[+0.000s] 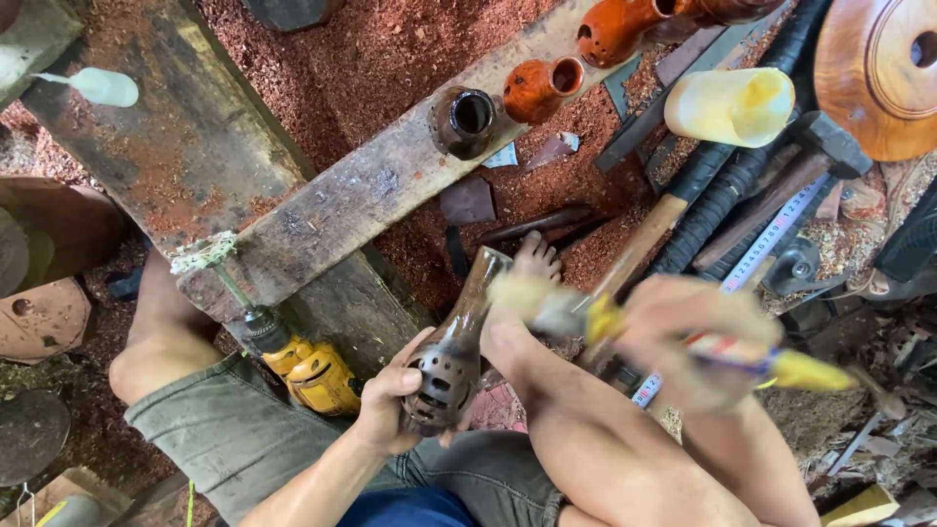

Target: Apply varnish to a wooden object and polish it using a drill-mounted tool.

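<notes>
Head view showed my left hand (390,405) clasped around a dark wooden vase (451,342) at lower centre, steadying it against my leg, while my blurred right hand (698,337) gripped a yellow-handled brush (586,314) beside its neck.

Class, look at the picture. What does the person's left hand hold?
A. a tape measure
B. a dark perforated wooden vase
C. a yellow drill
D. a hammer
B: the left hand grips the round, hole-studded base of the dark vase, while the drill lies untouched beside the leg and the blurred right hand holds a brush.
</notes>
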